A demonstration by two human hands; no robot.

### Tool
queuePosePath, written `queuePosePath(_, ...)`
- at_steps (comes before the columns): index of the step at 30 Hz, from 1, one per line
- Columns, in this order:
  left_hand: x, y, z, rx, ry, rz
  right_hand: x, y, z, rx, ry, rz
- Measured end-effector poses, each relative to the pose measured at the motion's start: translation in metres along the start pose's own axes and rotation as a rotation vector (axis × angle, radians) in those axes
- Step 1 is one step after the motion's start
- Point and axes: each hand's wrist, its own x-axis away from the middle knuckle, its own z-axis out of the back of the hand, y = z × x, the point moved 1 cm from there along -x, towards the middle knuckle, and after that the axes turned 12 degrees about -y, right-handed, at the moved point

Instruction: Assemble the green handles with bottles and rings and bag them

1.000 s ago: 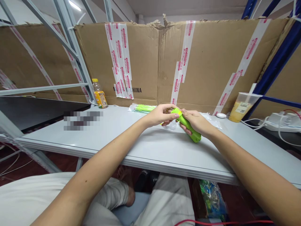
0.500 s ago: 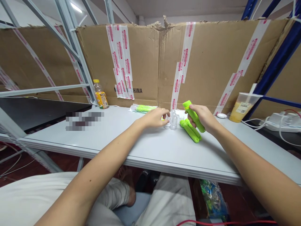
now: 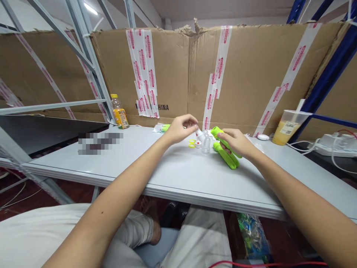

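Note:
My right hand is wrapped round a bright green plastic tube with a threaded end, which points up and to the left. A small white and clear plastic piece is pinched in the fingertips of my left hand, just left of that threaded end. Below my right hand, more green tubes lie on the table. Between the hands stand a clear plastic bottle-shaped part and a small white piece. Yellow rings lie beside them.
Behind my left hand lies a clear bag with green items. An orange drink bottle stands far left, a cup of yellow drink at the right. A power strip is far right. Taped cardboard walls off the back.
My left hand has picked up the small white and clear piece and lifted it. My right hand has tilted the green tube further left and lowered its threaded end, bringing it closer.

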Motion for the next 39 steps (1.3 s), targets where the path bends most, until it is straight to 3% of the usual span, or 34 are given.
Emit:
queuePosePath(2, -0.002, 0.004, 0.002, 0.163, 0.128, -0.032, -0.001, 0.002, -0.001, 0.112, 0.012, 0.017)
queuePosePath(4, -0.003, 0.008, -0.001, 0.257, 0.155, -0.040, -0.002, 0.005, -0.001, 0.195, 0.007, 0.046)
queuePosePath(11, -0.004, 0.012, -0.017, 0.393, 0.130, -0.028, -0.004, 0.010, -0.002, 0.240, 0.003, 0.119)
queuePosePath(15, -0.005, 0.007, -0.024, 0.414, 0.052, -0.009, -0.004, 0.009, -0.004, 0.217, 0.007, 0.123)
queuePosePath(20, -0.005, 0.003, -0.030, 0.410, 0.014, 0.020, -0.004, 0.005, -0.007, 0.054, 0.032, 0.075)
queuePosePath(25, 0.000, -0.004, -0.033, 0.100, -0.009, -0.012, -0.004, 0.007, -0.005, -0.114, 0.112, 0.065)
queuePosePath(31, 0.007, -0.012, -0.044, -0.358, -0.179, -0.021, -0.008, 0.011, -0.002, -0.176, 0.148, 0.107)
queuePosePath(35, 0.011, -0.015, -0.051, -0.457, -0.243, -0.022, -0.008, 0.012, -0.003, -0.137, 0.137, 0.082)
queuePosePath(39, 0.011, -0.015, -0.053, -0.421, -0.256, -0.010, -0.008, 0.013, -0.005, -0.097, 0.118, 0.058)
